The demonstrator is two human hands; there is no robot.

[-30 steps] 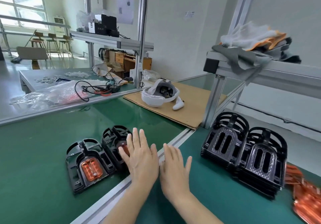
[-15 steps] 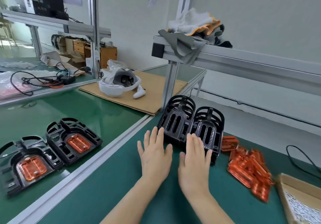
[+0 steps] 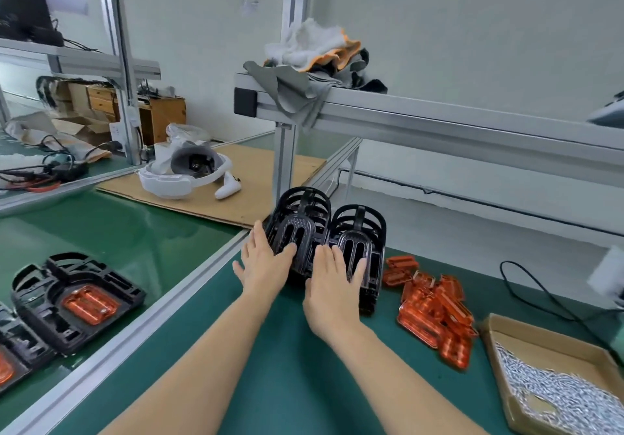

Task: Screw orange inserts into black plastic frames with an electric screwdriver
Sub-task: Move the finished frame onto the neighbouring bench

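Observation:
Two stacks of black plastic frames stand side by side on the green mat, the left stack (image 3: 299, 218) and the right stack (image 3: 363, 232). My left hand (image 3: 263, 262) lies flat against the front of the left stack with its fingers straight. Likewise flat, my right hand (image 3: 332, 274) rests against the right stack. A heap of orange inserts (image 3: 435, 306) lies just right of the stacks. On the lower belt at the left sit black frames with orange inserts fitted (image 3: 81, 303). No screwdriver can be made out.
A cardboard box of silver screws (image 3: 553, 384) sits at the right front. A black cable (image 3: 547, 296) runs behind it. A white headset (image 3: 184, 173) lies on cardboard behind the belt. An aluminium rail (image 3: 439, 124) with rags (image 3: 314, 53) crosses overhead.
The view swung right and closer to the stacks. Both hands moved forward from the mat onto the fronts of the two frame stacks.

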